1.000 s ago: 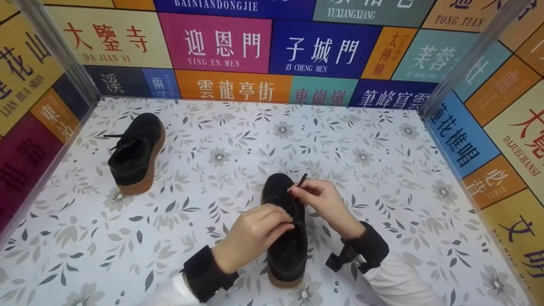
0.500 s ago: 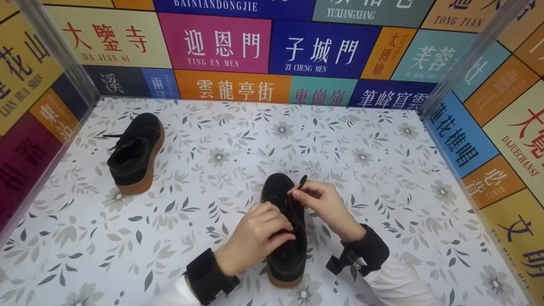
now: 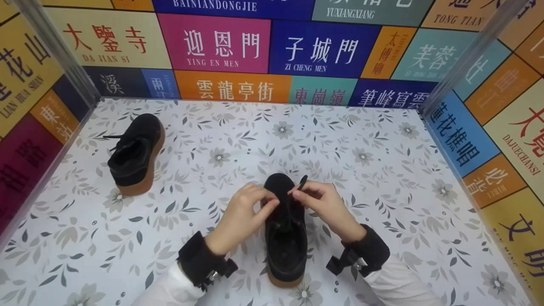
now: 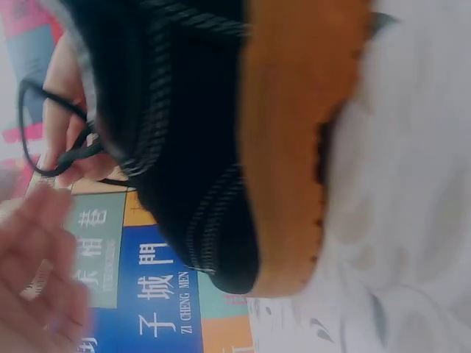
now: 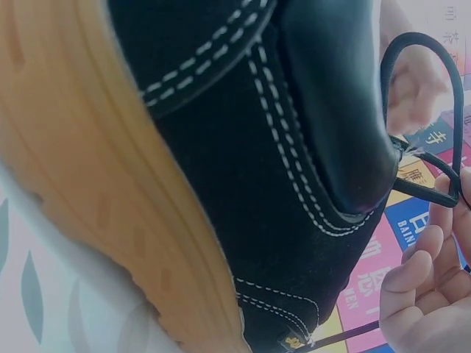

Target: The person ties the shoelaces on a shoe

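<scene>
A black shoe [image 3: 287,259] with a tan sole [image 4: 283,147] and white stitching stands upright, toe away from me. My right hand [image 3: 325,202] pinches a black shoelace [image 5: 460,95] at its right side; a short dark end sticks up past the fingers. In the right wrist view, the lace makes a loop beside the shoe's opening. My left hand [image 3: 244,212] is over the shoe's left side, thumb and forefinger bent towards each other with a gap between the tips. In the left wrist view its blurred fingers [image 4: 44,243] hold nothing visible, close below the lace loop.
A matching black shoe [image 3: 138,148] stands at the back left, a lace end sticking out to its left. The tabletop [image 3: 204,263] has a leaf and flower print. Coloured panels with writing [image 3: 214,46] wall it at the back and sides.
My left hand has moved from over the laces forward and left, towards the toe, uncovering the shoe's opening. My right hand keeps pinching the shoelace in nearly the same place.
</scene>
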A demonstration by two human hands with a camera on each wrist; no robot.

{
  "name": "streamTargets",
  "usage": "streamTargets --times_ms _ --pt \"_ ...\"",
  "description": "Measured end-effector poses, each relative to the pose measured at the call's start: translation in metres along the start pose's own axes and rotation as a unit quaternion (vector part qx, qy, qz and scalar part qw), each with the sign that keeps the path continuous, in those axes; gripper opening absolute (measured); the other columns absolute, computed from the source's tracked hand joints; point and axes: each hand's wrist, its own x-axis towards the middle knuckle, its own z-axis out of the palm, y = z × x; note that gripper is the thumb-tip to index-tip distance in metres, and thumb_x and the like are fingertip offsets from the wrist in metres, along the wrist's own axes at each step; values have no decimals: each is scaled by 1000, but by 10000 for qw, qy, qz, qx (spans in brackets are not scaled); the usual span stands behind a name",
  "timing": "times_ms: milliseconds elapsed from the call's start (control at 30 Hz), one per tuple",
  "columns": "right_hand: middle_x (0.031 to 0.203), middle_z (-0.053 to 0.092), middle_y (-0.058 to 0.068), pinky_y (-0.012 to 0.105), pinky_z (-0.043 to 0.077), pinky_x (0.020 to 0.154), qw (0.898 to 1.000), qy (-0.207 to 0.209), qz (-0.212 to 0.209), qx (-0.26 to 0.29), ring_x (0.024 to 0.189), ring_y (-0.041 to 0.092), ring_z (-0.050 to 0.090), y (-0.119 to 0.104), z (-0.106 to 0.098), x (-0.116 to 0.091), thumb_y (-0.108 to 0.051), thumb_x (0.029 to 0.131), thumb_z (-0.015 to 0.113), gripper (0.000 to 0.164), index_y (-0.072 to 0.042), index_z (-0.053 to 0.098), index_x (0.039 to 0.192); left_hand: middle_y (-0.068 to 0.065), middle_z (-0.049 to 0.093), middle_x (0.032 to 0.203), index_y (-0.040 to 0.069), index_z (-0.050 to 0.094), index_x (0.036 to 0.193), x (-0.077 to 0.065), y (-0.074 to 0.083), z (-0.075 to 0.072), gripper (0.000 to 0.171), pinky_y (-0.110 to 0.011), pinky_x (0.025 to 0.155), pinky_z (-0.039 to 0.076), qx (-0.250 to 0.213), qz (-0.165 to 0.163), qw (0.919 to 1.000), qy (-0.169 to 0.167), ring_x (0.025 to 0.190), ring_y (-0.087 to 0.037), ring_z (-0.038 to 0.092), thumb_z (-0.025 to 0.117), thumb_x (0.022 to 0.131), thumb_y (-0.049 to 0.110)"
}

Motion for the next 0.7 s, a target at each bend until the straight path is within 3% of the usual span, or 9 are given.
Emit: streamTargets --times_ms 133,267,367,500,600,700 --pt "94 71 4 22 49 68 10000 27 64 4 78 11 60 -1 1 0 -14 90 64 17 2 68 90 3 67 78 10 70 84 13 -5 0 10 -25 66 50 -111 -858 9951 -470 71 -9 59 65 88 18" --pt "87 69 -1 21 47 65 9999 41 82 -107 74 10 57 -3 2 1 -12 90 64 15 1 70 94 2 65 71 10 69 78 29 -9 2 16 -22 58 48 -160 -1237 9845 -1231 61 -8 55 64 89 20" --pt "84 67 -1 20 47 64 9999 37 68 -152 71 10 56 -3 2 1 -10 89 64 13 0 70 95 4 61 63 10 67 71 42 -11 4 22 -22 51 45 -291 -1599 9670 -1963 54 -7 51 63 88 24" --pt "87 70 2 21 49 68 10000 25 37 -77 76 11 60 -2 2 2 -12 89 65 13 -1 71 93 6 57 57 11 66 67 56 -14 6 21 -20 47 41 -570 -2142 9346 -2782 50 -8 50 66 82 25" --pt "90 71 6 23 51 71 9999 -59 -90 4 79 13 63 0 3 3 -14 89 65 14 -1 70 90 8 54 54 13 64 63 63 -16 7 22 -19 46 37 -662 -2254 9216 -3089 50 -7 47 71 78 26" --pt "91 71 9 26 52 72 9994 -192 -272 119 79 16 65 1 3 3 -13 90 63 15 1 70 90 10 47 49 17 59 56 67 -17 7 31 -20 44 33 -542 -2102 9178 -3325 46 -7 42 75 76 34"
